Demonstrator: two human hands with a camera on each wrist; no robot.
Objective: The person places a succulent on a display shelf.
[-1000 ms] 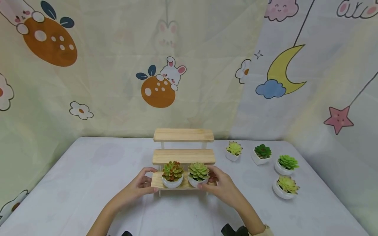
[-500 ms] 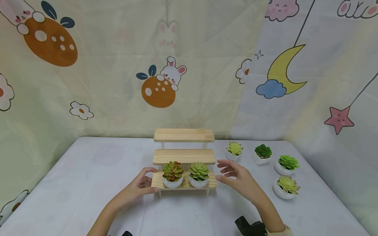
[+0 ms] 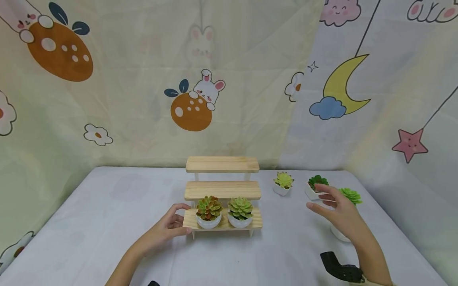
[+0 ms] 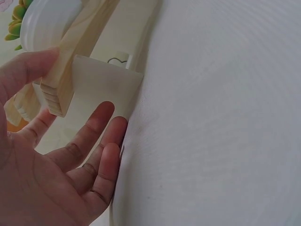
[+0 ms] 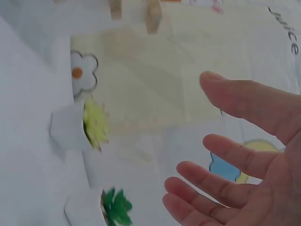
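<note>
A three-tier wooden plant stand [image 3: 222, 190] sits mid-table. Its lowest board carries a red-edged succulent [image 3: 209, 210] and a pale green succulent [image 3: 240, 210], both in round white pots. My left hand [image 3: 168, 226] grips the left end of that board; in the left wrist view, the thumb and forefinger lie on either side of the board end [image 4: 59, 92]. Above the pots at the right hovers my right hand [image 3: 338, 210], fingers spread and holding nothing. It partly covers a bright green succulent [image 3: 351, 194] and a round white pot [image 3: 339, 234]. A dark green succulent [image 3: 316, 182] stands just beyond its fingertips.
A yellow-green succulent [image 3: 284, 180] in an angular white pot stands between the stand and the dark green one. White cloth [image 3: 89, 226] covers the table. A printed curtain [image 3: 143, 99] hangs behind the back edge.
My right hand has let go of the pale green succulent's pot and moved right, over the other pots. My left hand stays on the stand.
</note>
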